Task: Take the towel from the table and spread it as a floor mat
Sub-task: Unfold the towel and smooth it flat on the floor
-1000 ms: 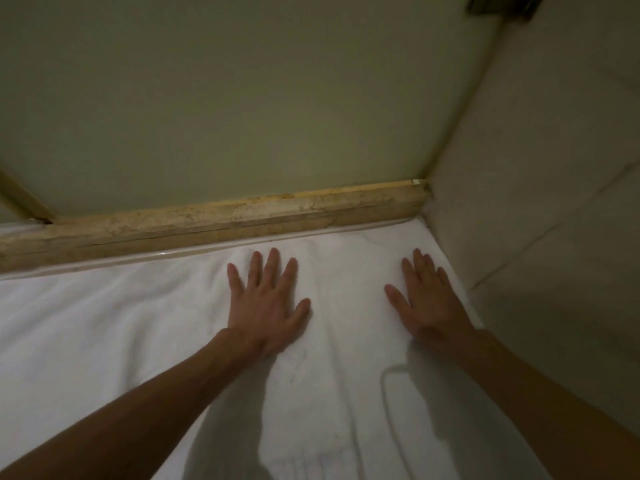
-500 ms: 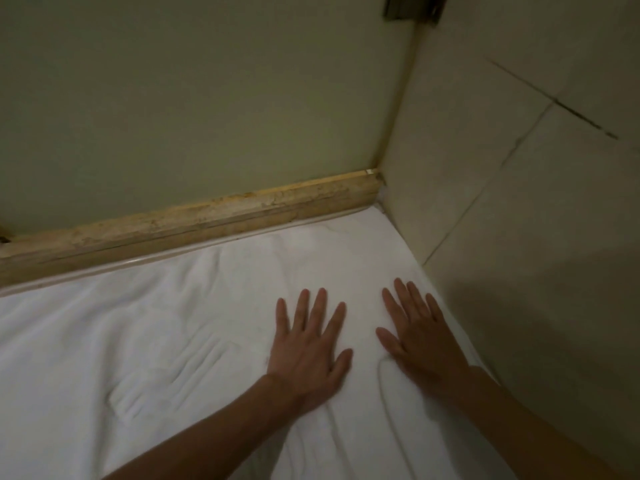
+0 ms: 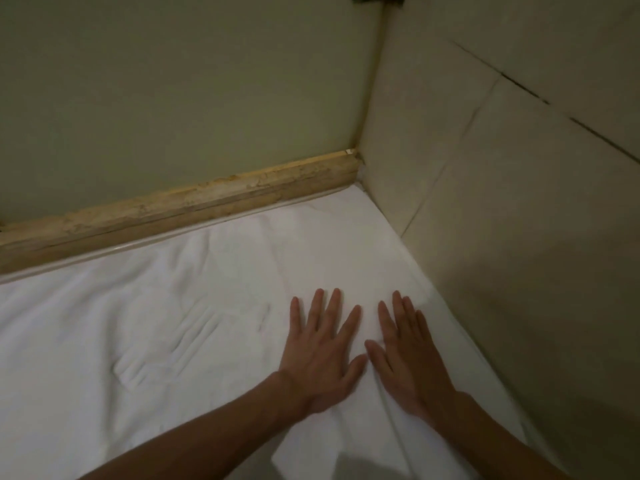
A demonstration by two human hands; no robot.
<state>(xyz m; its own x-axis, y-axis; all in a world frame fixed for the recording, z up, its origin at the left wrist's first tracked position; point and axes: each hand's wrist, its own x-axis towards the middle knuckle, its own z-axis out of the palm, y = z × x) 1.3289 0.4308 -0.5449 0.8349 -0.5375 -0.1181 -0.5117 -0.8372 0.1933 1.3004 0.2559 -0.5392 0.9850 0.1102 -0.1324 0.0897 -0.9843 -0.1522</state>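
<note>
Head view: the white towel lies spread flat in a corner, its far edge along the worn wooden skirting board, its right edge against the tiled wall. The left hand and right hand rest palm-down on it side by side, fingers extended, gripping nothing. Shallow creases mark the cloth left of the hands.

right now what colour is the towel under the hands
Plain white towel, with a few faint pressed ridges; the head view shows it.

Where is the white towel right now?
In the head view the white towel lies spread on the floor in the corner, along the wooden baseboard and the tiled wall, under the left hand and right hand.
</note>
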